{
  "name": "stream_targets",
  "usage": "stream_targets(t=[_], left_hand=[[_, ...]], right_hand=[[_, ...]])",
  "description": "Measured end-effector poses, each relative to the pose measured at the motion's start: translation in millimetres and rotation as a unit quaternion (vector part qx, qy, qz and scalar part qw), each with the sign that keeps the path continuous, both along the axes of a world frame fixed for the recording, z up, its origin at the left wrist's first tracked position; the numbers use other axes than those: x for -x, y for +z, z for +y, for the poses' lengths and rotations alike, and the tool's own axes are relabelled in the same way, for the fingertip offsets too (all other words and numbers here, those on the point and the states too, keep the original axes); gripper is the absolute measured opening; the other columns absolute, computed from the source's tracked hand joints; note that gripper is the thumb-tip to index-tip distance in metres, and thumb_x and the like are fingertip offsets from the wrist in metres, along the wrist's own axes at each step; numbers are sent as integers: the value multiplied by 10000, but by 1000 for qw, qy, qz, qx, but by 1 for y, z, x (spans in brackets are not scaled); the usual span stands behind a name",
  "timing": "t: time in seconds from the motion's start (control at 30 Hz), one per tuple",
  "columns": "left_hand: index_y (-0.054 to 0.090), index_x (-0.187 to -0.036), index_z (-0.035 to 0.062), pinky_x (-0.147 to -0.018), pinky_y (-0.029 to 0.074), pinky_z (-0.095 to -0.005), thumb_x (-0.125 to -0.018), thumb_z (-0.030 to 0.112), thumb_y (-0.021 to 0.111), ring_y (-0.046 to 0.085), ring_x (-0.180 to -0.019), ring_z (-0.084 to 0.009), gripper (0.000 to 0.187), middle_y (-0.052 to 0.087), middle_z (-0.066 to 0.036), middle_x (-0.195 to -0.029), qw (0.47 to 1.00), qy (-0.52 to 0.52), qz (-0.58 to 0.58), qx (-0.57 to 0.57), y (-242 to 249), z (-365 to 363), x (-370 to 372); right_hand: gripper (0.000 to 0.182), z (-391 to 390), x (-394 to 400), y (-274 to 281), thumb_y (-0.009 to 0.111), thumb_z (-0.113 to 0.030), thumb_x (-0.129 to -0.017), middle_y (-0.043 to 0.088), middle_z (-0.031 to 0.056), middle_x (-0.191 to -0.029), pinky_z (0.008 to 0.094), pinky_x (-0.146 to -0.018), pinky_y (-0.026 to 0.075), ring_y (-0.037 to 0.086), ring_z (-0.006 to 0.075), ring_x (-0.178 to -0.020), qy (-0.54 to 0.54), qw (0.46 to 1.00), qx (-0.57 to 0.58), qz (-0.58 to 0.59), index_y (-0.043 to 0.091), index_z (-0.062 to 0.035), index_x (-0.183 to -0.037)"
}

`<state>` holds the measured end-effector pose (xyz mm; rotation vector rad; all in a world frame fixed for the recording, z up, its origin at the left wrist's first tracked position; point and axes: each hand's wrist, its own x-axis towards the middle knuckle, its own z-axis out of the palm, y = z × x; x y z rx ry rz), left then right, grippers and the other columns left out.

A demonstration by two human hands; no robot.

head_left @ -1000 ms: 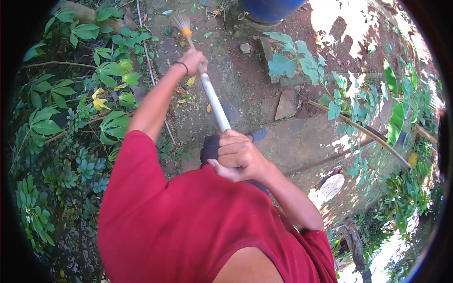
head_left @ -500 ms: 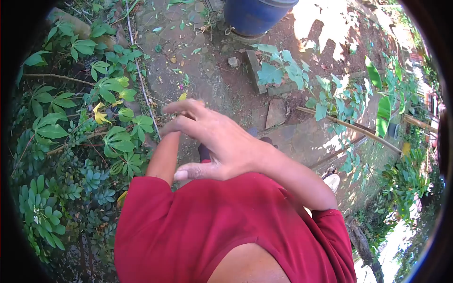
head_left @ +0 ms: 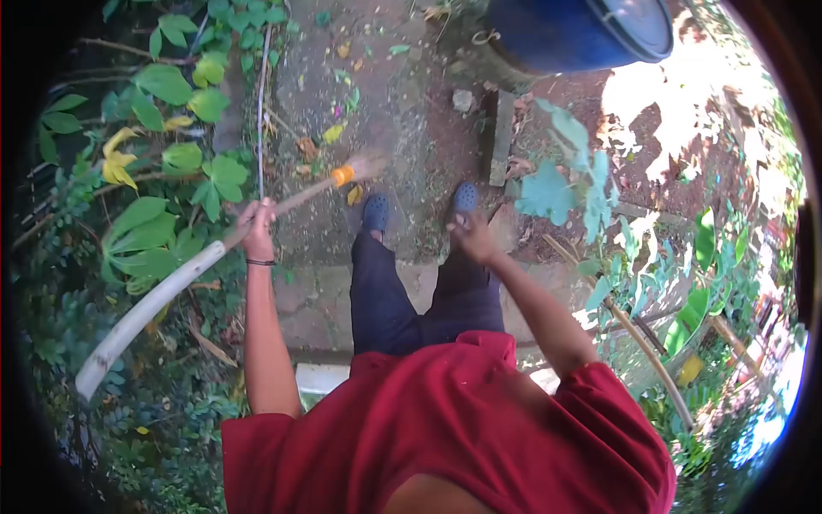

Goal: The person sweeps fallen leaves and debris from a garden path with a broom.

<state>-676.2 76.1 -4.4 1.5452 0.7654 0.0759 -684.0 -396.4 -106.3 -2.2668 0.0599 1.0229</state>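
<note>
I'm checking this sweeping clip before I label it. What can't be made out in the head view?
- Broom bristles: blurred against the ground.
- Blue barrel: top cut off by the frame edge.
- Right hand: small and turned away; open or shut unclear.
- Left hand fingers: wrapped behind the broom handle.
- Ground under the person: hidden by the red shirt.

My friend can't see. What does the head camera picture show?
A person in a red shirt holds a broom in the left hand, its bristles by their blue shoes on a dirt path. The right hand hangs free. Leafy plants line the path, with a blue barrel ahead.
</note>
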Motion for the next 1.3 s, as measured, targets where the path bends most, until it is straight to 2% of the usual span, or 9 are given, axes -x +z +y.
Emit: stream_targets(t=[0.17,0.27,0.37,0.63,0.87,1.0,1.1,1.2,1.3], left_hand=[[344,-585,135,-782,410,-359,-972,160,463,377,-617,-136,405,335,14,-580,985,112,-120,57,-33,-12,57],[284,-577,171,-844,366,-384,-997,220,371,315,-598,-144,431,260,15,-543,962,230,-121,79,-47,-24,71],[349,-561,198,-851,336,-377,-993,225,349,353,-601,-142,433,276,22,-507,971,156,-148,100,-60,-34,87],[371,-527,217,-976,338,-416,-985,235,331,399,-616,-145,460,308,25,-499,986,110,-107,71,-54,-21,89],[273,-495,198,-1223,154,-481,-966,196,335,404,-646,-172,475,286,-16,-495,969,147,-73,186,-31,32,107],[256,-550,181,-1204,224,-512,-937,78,374,309,-525,-128,417,232,-15,-489,974,191,-58,105,-17,73,134],[262,-561,184,-1147,319,-438,-954,93,360,287,-462,-119,415,206,9,-473,981,157,-69,87,-32,50,105],[303,-574,187,-819,442,-230,-1016,195,343,309,-424,-91,444,209,35,-468,983,161,-76,39,-30,36,95],[299,-568,188,-808,441,-235,-1014,204,347,308,-420,-91,448,210,37,-463,982,165,-78,52,-30,23,95]], right_hand=[[777,-142,-32,-138,664,-500,-853,374,343,-1424,511,-1101,356,380,499,-1330,-12,953,280,117,393,-74,-1444],[893,-205,-41,-210,676,-535,-827,317,323,-1470,514,-1106,349,352,489,-1357,20,943,321,85,280,-120,-1512],[962,-219,-66,-234,695,-506,-812,242,329,-1499,492,-1108,349,349,462,-1363,16,906,406,115,190,-132,-1540],[955,-258,-127,-354,680,-435,-829,226,253,-1545,488,-1147,282,352,425,-1373,119,879,462,18,109,-221,-1564],[936,-278,-151,-422,701,-296,-837,313,144,-1545,488,-1134,315,363,357,-1390,313,835,452,-11,110,-266,-1563],[926,-276,-150,-441,709,-273,-840,347,100,-1533,455,-1076,399,439,310,-1343,370,814,448,8,123,-281,-1556],[936,-291,-136,-454,724,-252,-828,385,116,-1497,421,-1007,477,525,302,-1263,354,823,442,-39,129,-276,-1551],[944,-307,-133,-466,759,-317,-813,420,188,-1438,453,-794,575,620,389,-1099,275,881,381,-54,152,-297,-1535],[937,-306,-142,-482,771,-338,-801,454,201,-1394,460,-793,564,632,392,-1058,312,842,440,-12,178,-294,-1525]])
